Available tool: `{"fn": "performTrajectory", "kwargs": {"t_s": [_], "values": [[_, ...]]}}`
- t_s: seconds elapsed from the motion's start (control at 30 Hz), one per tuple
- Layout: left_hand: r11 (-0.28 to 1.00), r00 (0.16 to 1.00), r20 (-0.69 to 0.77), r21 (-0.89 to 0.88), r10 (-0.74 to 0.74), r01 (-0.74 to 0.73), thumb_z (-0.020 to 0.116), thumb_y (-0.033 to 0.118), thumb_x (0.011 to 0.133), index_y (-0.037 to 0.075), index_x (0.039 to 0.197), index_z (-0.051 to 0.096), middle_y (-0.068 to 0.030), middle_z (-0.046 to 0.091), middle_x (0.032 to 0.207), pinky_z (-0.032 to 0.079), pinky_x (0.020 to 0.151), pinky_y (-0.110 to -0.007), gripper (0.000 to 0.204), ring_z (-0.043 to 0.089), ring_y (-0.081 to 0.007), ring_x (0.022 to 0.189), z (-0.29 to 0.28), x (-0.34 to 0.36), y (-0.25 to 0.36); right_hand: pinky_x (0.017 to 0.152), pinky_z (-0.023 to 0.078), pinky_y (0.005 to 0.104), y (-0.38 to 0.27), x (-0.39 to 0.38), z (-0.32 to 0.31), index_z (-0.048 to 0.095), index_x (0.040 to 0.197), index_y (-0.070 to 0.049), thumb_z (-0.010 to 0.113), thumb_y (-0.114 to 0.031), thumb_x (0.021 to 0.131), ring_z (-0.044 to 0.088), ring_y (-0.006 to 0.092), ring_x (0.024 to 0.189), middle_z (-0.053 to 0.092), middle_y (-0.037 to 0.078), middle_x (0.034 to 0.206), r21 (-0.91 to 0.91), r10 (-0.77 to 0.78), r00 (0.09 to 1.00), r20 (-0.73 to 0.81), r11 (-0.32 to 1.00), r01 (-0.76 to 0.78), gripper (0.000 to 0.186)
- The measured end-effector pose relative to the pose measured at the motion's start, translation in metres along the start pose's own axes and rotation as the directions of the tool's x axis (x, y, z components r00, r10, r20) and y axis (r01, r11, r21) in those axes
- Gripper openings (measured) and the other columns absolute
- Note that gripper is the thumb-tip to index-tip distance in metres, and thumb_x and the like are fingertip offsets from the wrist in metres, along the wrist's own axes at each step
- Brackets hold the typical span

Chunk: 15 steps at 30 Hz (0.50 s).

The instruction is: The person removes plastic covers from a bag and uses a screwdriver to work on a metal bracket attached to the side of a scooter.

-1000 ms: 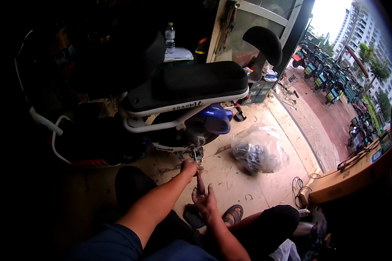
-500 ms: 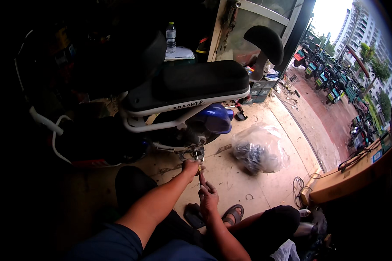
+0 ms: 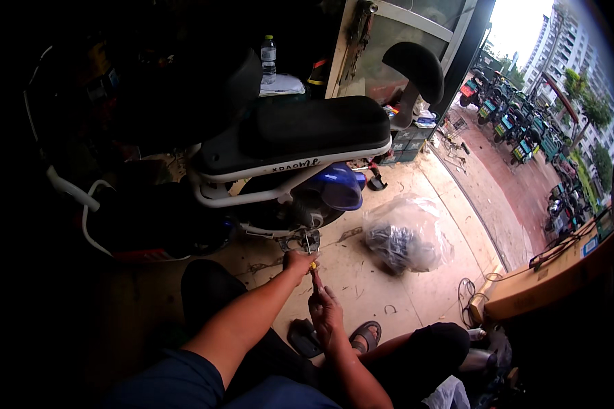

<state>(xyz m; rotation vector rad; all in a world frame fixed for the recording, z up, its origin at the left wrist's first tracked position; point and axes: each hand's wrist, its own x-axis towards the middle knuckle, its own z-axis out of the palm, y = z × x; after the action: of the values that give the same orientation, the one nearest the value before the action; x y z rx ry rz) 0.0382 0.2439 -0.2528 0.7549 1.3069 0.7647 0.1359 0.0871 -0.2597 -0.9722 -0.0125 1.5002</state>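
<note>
My right hand is closed round the reddish handle of a screwdriver-like tool. The tool has a yellow part near my left hand, and a thin metal rod shows beyond that hand. My left fingers are closed at the tool's upper part; exactly what they pinch is too small to make out. Just past them, a dark metal part lies low by the rear wheel of an electric scooter. The scooter has a long black seat, a white frame and a blue rear cover.
A clear plastic bag with dark contents sits on the tiled floor to the right. Farther right is a long cardboard box with a cable beside it. A water bottle stands behind the seat. Parked scooters line the pavement outside.
My right hand has shifted slightly on the handle, with its fingers drawn closer round it. My left hand stays in nearly the same place.
</note>
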Motion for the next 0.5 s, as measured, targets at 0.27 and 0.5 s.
{"fn": "performTrajectory", "kwargs": {"t_s": [0.27, 0.5], "values": [[0.985, 0.992, 0.072, -0.130, -0.107, 0.116, 0.068, 0.016, 0.093, -0.003, 0.104, 0.067, -0.0142, 0.073, 0.085, 0.059, 0.057, -0.030, 0.022, 0.073, -0.0221, 0.068, 0.006, 0.000, 0.003, 0.090, 0.051, 0.0286, -0.003, -0.008, 0.015, 0.048, 0.139, -0.002, 0.053, -0.018, 0.103, 0.062, 0.0191, 0.093, 0.065, 0.008, 0.119, 0.101, -0.023, 1.000, 0.000, 0.995, 0.023, 0.039], [0.985, 0.992, 0.052, -0.125, -0.114, 0.119, 0.066, 0.018, 0.095, -0.003, 0.109, 0.066, -0.0140, 0.074, 0.087, 0.059, 0.058, -0.031, 0.025, 0.073, -0.0225, 0.069, 0.001, 0.005, -0.001, 0.094, 0.050, 0.0283, -0.020, -0.031, 0.046, 0.052, 0.135, -0.002, 0.048, -0.015, 0.105, 0.062, 0.0202, 0.099, 0.066, 0.008, 0.120, 0.371, 0.167, 0.978, 0.122, 0.907, -0.201, 0.032]]}}
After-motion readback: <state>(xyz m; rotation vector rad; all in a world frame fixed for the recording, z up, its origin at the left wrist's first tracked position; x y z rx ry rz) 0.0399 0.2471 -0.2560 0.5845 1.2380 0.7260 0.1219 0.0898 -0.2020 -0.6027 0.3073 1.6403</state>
